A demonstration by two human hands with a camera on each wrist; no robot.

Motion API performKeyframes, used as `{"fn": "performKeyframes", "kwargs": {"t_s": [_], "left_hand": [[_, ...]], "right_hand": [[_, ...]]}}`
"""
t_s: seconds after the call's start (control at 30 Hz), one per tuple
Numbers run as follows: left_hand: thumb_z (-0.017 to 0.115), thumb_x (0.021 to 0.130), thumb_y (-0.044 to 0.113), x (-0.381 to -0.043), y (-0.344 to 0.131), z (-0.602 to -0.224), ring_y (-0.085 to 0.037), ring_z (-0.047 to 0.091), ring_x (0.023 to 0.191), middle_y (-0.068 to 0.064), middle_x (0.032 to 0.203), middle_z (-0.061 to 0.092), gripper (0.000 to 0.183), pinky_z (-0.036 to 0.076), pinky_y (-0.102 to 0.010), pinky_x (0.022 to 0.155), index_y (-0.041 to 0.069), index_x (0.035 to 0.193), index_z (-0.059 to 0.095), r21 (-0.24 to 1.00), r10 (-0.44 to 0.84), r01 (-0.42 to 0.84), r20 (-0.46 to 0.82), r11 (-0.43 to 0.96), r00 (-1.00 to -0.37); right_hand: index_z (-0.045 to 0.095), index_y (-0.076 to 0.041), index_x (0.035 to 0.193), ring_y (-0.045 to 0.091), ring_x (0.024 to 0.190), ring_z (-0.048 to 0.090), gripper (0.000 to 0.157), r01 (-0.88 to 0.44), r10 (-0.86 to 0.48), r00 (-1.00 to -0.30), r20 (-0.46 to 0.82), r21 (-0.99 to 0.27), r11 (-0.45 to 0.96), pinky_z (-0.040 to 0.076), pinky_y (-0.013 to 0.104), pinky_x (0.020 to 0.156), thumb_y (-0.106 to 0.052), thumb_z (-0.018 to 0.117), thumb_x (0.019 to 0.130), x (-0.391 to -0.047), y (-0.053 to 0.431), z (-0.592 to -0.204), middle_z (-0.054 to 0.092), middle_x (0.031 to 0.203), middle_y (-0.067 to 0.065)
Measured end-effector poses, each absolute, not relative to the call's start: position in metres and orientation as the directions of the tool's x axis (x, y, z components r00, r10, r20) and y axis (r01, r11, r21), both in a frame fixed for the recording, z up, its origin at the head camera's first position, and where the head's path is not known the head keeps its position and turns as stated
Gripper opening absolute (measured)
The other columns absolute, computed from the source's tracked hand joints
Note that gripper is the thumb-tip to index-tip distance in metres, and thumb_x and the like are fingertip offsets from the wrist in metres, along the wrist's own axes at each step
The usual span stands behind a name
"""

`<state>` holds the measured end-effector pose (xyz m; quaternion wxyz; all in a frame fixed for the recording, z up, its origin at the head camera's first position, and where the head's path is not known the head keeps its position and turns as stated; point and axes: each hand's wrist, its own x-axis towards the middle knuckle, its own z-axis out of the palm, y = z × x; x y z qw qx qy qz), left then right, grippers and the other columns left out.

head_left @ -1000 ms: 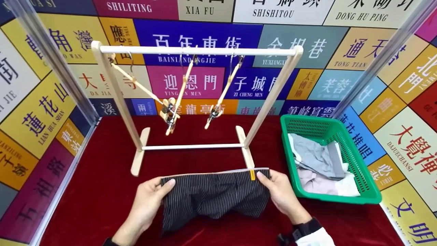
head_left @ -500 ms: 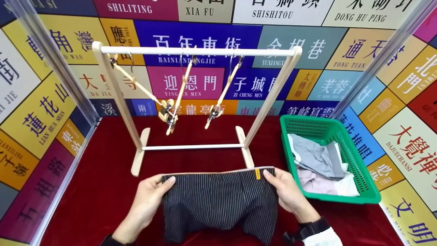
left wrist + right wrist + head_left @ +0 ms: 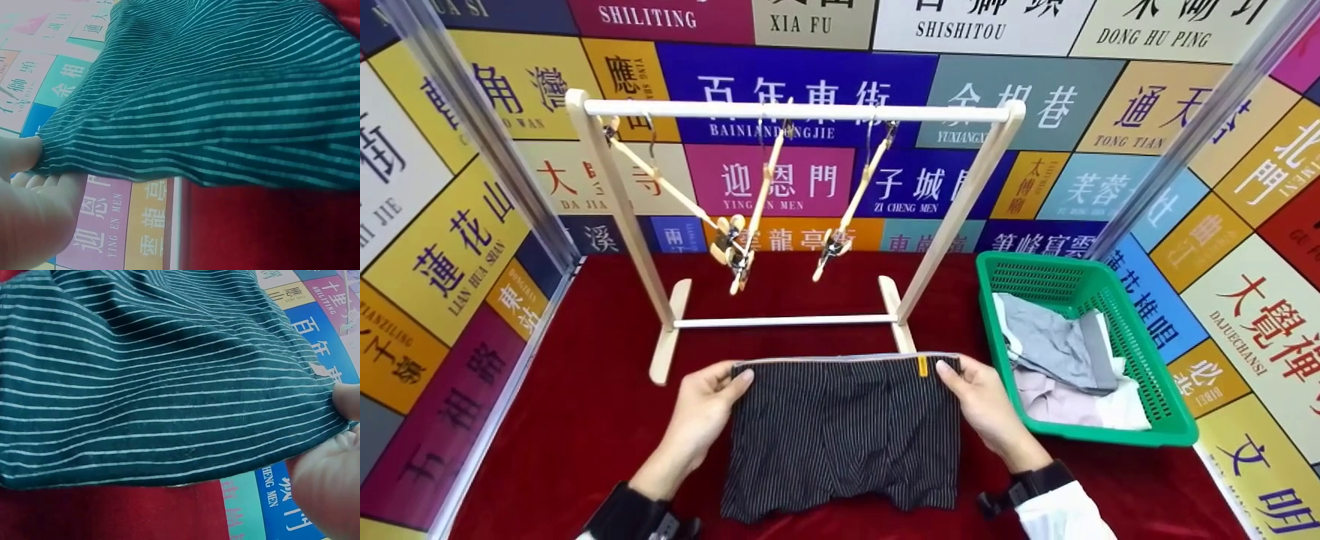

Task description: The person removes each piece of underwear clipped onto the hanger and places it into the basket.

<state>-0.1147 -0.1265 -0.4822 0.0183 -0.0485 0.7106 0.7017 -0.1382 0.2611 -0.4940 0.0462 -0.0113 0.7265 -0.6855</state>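
Note:
A pair of black boxer shorts with thin white stripes hangs spread between my two hands in the head view, waistband up and a small yellow tag near its right end. My left hand pinches the left waistband corner, thumb on the near side. At the opposite corner my right hand pinches the band the same way. Striped cloth of the shorts fills much of the left wrist view, with the left hand at its edge. The right wrist view shows the right hand gripping a corner of the shorts.
Behind the shorts stands a wooden rack, several clip hangers hanging from its top bar. A green basket at right holds grey and pale clothes. Dark red cloth covers the table; printed panels surround it.
The shorts, bunched and swinging a second ago, now hang flatter with both legs down. Both hands have risen slightly, and the left has shifted a little right. The rack and basket stay put.

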Motion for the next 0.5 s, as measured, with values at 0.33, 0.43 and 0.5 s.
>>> {"fn": "performKeyframes", "kwargs": {"t_s": [0.33,0.43,0.5], "left_hand": [[0.069,0.101,0.009,-0.142,-0.121,-0.481,-0.017,0.065,0.076,-0.011,0.086,0.073,0.016,0.052,-0.025,0.068,-0.001,0.110,0.078,0.998,-0.094,-0.059,-0.058,0.010,-0.994],[0.069,0.101,0.008,-0.151,-0.119,-0.482,-0.017,0.063,0.073,-0.011,0.083,0.072,0.014,0.051,-0.025,0.065,-0.001,0.106,0.078,0.998,-0.101,-0.058,-0.057,0.009,-0.993],[0.068,0.101,0.008,-0.157,-0.118,-0.483,-0.017,0.061,0.070,-0.010,0.081,0.071,0.013,0.050,-0.025,0.063,-0.002,0.104,0.077,0.998,-0.103,-0.064,-0.063,0.003,-0.993]], "right_hand": [[0.071,0.005,0.112,0.018,0.077,0.071,0.024,0.027,0.006,-1.000,-0.027,-0.995,0.100,0.060,0.031,0.070,-0.017,0.062,0.107,-0.160,0.258,-0.494,0.076,0.093,0.014],[0.072,0.004,0.109,0.018,0.076,0.071,0.023,0.019,0.023,-1.000,-0.016,-0.993,0.114,0.059,0.031,0.069,-0.017,0.062,0.106,-0.167,0.257,-0.494,0.076,0.091,0.014],[0.072,0.005,0.108,0.018,0.075,0.070,0.024,0.020,0.031,-0.999,-0.016,-0.993,0.120,0.059,0.031,0.068,-0.017,0.063,0.107,-0.171,0.256,-0.494,0.075,0.090,0.014]]}}
